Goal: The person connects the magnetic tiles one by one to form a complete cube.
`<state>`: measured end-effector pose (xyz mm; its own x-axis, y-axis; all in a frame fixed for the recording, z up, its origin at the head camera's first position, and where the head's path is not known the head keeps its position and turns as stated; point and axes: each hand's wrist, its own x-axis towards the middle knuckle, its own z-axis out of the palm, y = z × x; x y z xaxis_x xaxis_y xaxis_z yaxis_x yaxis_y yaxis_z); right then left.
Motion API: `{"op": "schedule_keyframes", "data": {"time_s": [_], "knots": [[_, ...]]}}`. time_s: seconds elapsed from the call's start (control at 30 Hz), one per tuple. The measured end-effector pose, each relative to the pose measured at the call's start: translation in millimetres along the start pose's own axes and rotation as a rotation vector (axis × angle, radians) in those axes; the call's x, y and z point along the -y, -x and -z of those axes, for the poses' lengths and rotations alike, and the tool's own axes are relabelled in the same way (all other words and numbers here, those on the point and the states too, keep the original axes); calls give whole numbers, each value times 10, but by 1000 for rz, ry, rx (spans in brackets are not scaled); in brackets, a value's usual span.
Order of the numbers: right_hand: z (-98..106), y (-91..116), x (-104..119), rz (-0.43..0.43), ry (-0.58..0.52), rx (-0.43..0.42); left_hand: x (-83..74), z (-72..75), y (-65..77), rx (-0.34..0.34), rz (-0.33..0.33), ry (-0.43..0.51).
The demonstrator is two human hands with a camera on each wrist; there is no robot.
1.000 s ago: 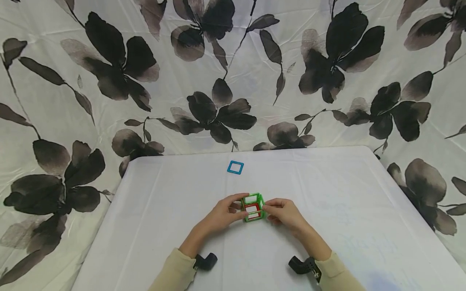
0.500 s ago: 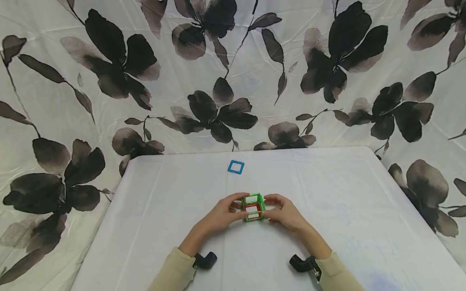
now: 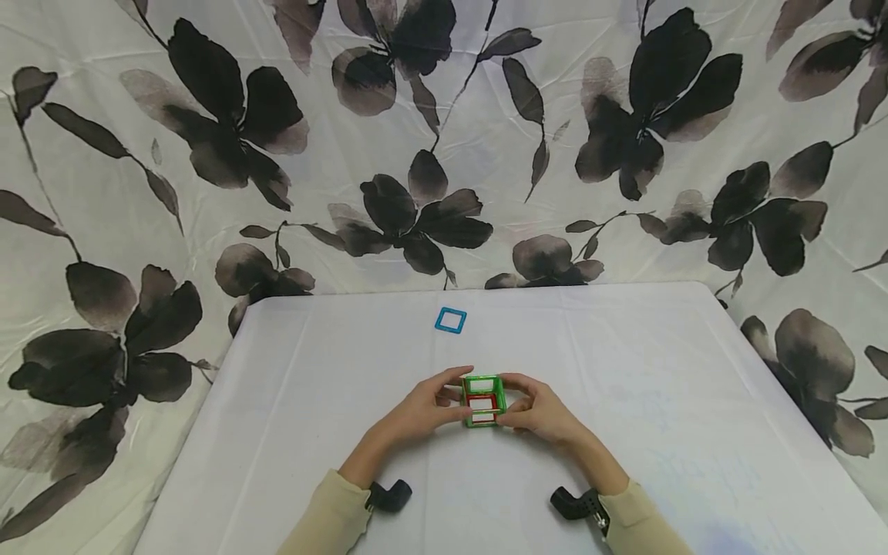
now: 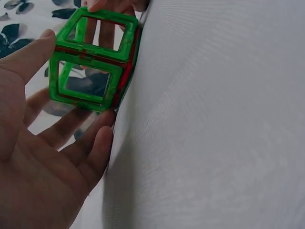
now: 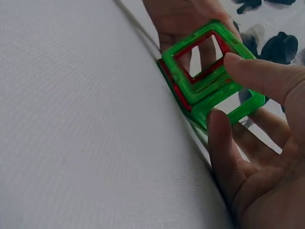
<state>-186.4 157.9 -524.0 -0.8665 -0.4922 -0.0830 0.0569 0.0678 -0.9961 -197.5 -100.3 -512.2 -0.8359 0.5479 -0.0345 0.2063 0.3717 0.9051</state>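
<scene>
A small box of square magnetic tiles (image 3: 501, 395) stands on the white table between the two hands. Green frames form its walls, a red frame lies at the bottom, and its top has no tile. The left hand (image 3: 421, 406) holds the left side, thumb at the near wall and index finger reaching the far corner. From the right, the right hand (image 3: 546, 411) grips the box with thumb near and index finger far. In the left wrist view, the green tiles (image 4: 128, 40) meet edge to edge above the red one. The right wrist view shows the thumb (image 5: 220, 131) against a lower green corner.
One blue square frame tile (image 3: 439, 318) lies alone near the back edge of the white table (image 3: 333, 347). Behind the table hangs a white cloth (image 3: 298, 223) with dark flowers. Each wrist wears a black camera mount (image 3: 391, 497).
The right hand has gone from pinching the right wall to spreading thumb and index finger along it. The box has turned slightly and now sits squarer. The left hand keeps its hold.
</scene>
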Motion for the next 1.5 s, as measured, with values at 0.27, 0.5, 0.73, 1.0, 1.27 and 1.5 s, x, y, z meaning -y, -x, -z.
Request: {"op": "schedule_keyframes", "data": {"time_s": [0.27,0.5,0.73,1.0,1.27,1.5], "knots": [[-72,-141,47,35,-38,-1,37,116,-27,-58,8,-69],[-127,-181,31,62,14,53,124,122,14,-72,-7,-100],[-118,-228,16,107,151,59,152,122,26,-93,-30,-97],[-163,-212,-18,152,296,26,185,94,26,-75,-24,-129],[-205,-205,-41,161,314,0,166,32,10,-56,11,-257],[-174,-205,-3,134,386,12,159,32,6,-44,23,-259]]}}
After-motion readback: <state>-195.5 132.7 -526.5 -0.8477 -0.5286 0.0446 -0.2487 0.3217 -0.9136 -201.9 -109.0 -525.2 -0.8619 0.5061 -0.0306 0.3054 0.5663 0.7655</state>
